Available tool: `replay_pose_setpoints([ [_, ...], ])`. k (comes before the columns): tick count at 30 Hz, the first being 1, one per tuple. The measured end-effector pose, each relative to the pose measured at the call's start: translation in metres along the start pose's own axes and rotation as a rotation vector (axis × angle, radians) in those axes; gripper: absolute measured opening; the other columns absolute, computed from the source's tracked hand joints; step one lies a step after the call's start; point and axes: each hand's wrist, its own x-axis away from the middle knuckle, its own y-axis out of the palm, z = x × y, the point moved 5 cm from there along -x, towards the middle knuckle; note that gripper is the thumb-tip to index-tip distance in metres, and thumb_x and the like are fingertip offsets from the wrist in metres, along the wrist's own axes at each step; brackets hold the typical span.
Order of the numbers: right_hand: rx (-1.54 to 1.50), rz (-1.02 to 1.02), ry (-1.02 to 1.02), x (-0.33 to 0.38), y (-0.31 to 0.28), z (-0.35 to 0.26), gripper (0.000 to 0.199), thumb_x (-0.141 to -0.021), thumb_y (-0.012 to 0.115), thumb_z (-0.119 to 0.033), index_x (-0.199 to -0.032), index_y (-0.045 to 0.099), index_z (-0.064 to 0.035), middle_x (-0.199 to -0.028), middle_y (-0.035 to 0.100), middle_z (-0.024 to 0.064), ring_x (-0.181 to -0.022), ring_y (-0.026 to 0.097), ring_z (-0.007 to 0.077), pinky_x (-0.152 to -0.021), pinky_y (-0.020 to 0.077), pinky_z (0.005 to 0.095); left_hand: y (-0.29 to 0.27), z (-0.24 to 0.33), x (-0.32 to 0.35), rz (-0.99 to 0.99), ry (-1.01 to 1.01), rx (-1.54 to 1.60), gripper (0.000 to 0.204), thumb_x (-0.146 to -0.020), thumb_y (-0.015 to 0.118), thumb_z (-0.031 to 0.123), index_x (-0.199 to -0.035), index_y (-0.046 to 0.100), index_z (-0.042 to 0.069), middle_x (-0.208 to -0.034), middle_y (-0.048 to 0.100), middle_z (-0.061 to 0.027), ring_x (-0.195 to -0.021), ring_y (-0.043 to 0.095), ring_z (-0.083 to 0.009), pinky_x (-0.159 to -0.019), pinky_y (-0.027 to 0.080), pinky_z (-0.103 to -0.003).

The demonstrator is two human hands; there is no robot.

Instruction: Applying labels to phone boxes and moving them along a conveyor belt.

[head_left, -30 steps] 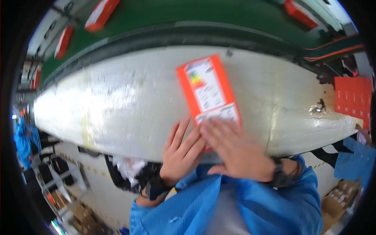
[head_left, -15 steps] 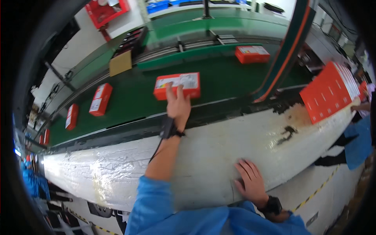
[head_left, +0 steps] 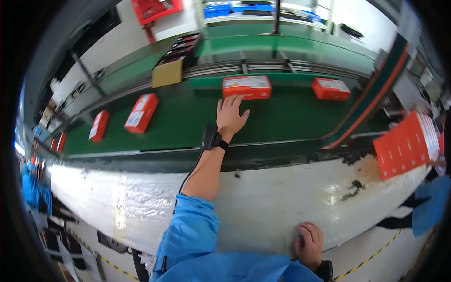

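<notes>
An orange-red box (head_left: 249, 94) with a printed white label on top lies at the far side of the green conveyor belt (head_left: 188, 117), against a low green guide rail. My left hand (head_left: 230, 117) reaches over the belt with fingers apart, its fingertips at the near edge of this box; whether they touch, I cannot tell. Nothing is in that hand. Near my body, my right hand (head_left: 310, 244) rests on the white work surface (head_left: 263, 202), fingers slightly bent and holding nothing.
More orange-red boxes stand along the belt: one box (head_left: 331, 89) on the right, another box (head_left: 141, 113) on the left and several farther left. A green post (head_left: 376, 94) rises at right. Beside it, a large orange-red carton (head_left: 404, 145) sits near another person's blue clothing (head_left: 432, 202).
The middle box has moved away from me to the guide rail. My left hand has come off its top to its near edge. My view has shifted too.
</notes>
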Motion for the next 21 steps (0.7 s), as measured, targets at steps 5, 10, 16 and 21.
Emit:
replay_pose_setpoints([
  [5,0.070,0.070,0.133,0.006,-0.005,-0.007,0.037,-0.068,0.057,-0.001,-0.105,0.059,-0.0017,-0.112,0.058,0.0158,-0.109,0.053,0.0372,-0.095,0.0420,0.0465,-0.113,-0.118,0.022,0.537,-0.164,-0.350,0.068,-0.074,0.074,0.025,-0.135,0.047,0.011,-0.137,0.045,-0.0224,-0.128,0.041,-0.0415,-0.111,0.030,-0.049],
  [10,0.076,0.000,0.074,0.003,-0.002,-0.002,0.038,-0.070,0.056,-0.003,-0.107,0.057,-0.0015,-0.113,0.055,0.0186,-0.107,0.051,0.0393,-0.094,0.0400,0.0477,-0.166,-0.295,0.108,0.635,-0.591,-0.282,0.096,-0.062,0.085,0.030,-0.142,0.036,0.008,-0.134,0.043,-0.0305,-0.123,0.044,-0.0451,-0.103,0.039,-0.049],
  [16,0.143,0.031,0.116,0.007,-0.008,0.000,0.040,-0.068,0.059,-0.003,-0.108,0.058,-0.0036,-0.113,0.056,0.0154,-0.106,0.052,0.0373,-0.094,0.0416,0.0460,-0.134,-0.301,0.088,0.450,-0.452,0.100,0.073,-0.060,0.086,0.024,-0.125,0.059,0.003,-0.113,0.058,-0.0252,-0.112,0.053,-0.0374,-0.096,0.044,-0.043],
  [21,0.121,0.052,0.080,0.001,-0.015,-0.002,0.040,-0.070,0.062,-0.005,-0.110,0.059,-0.0058,-0.115,0.057,0.0121,-0.109,0.053,0.0323,-0.095,0.0423,0.0440,-0.147,-0.230,0.124,0.333,-0.503,0.010,0.070,-0.066,0.082,0.022,-0.130,0.056,0.012,-0.118,0.046,-0.0228,-0.105,0.052,-0.0364,-0.094,0.044,-0.042],
])
